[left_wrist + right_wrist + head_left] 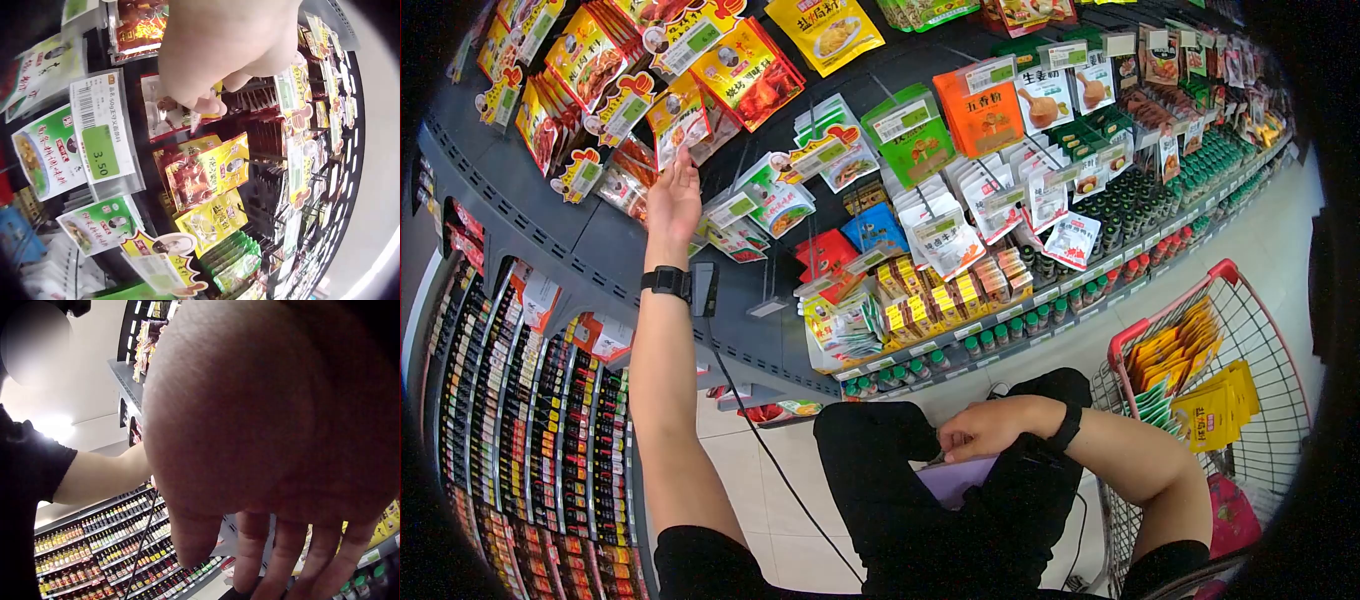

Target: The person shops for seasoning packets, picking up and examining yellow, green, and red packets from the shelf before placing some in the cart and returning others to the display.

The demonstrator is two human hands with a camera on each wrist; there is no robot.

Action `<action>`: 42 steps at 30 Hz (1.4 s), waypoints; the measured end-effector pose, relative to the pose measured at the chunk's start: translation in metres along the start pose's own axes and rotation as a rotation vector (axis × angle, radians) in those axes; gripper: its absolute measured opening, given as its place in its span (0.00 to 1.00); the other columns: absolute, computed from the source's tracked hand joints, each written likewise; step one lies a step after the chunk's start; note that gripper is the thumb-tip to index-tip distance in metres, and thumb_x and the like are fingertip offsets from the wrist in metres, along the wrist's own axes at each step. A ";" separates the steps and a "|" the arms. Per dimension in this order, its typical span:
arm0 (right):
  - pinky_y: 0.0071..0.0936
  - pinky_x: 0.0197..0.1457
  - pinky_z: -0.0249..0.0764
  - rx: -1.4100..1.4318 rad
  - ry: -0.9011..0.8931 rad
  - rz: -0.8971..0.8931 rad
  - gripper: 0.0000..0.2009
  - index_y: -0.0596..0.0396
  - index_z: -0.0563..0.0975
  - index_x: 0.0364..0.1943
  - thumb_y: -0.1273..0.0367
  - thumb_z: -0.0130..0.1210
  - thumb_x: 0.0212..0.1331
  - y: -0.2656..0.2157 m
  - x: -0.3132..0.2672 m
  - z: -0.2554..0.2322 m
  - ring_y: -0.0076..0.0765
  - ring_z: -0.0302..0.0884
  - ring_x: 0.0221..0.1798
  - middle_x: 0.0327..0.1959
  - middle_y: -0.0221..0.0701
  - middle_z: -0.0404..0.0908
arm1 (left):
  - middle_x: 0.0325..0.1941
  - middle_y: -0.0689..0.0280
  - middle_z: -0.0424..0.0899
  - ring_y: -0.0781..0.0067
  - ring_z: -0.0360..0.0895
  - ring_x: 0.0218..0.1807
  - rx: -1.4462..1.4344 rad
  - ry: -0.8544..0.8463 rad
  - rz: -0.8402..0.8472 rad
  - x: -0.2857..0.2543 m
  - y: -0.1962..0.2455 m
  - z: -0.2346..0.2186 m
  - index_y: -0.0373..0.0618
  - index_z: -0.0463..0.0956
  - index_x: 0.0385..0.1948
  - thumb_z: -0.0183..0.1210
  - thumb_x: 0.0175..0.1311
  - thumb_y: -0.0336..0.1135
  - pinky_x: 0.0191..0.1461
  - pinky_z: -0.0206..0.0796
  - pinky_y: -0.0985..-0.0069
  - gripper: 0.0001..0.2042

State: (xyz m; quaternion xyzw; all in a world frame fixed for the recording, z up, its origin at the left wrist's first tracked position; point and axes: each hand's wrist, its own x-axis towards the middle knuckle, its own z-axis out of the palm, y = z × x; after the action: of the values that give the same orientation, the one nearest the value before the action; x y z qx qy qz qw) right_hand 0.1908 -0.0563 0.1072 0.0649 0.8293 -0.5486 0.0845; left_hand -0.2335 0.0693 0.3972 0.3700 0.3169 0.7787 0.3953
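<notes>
In the head view, the left hand reaches up to the rack, its fingertips at the lower edge of a hanging yellow-and-red seasoning packet. The left wrist view has the left hand over a red-edged packet, with thumb and fingertips pinching its edge; the palm covers part of it. The right hand rests on the lap above a purple item, fingers loosely bent. Seen from the right wrist, the right hand fills the view, its fingers hanging down and holding nothing.
Price tags on hooks jut out around the left hand. Green packets hang nearby. A wire cart with yellow packets stands at the right. Bottles line shelves at the left. A black cable runs down from the left wrist.
</notes>
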 end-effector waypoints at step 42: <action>0.23 0.43 0.71 0.452 0.433 -0.261 0.14 0.62 0.75 0.55 0.72 0.49 0.68 -0.149 0.028 0.021 0.23 0.74 0.38 0.35 0.30 0.79 | 0.27 0.65 0.71 0.72 0.68 0.29 -0.277 0.035 -0.797 -0.503 -0.211 -0.154 0.45 0.71 0.26 0.42 0.75 0.51 0.35 0.60 0.74 0.21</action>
State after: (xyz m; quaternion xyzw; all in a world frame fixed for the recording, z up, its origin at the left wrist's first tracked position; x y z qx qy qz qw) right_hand 0.1347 -0.1332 0.2268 0.0903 0.6866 -0.6983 -0.1812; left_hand -0.0723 -0.2863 -0.0133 0.1488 0.3343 0.6065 0.7059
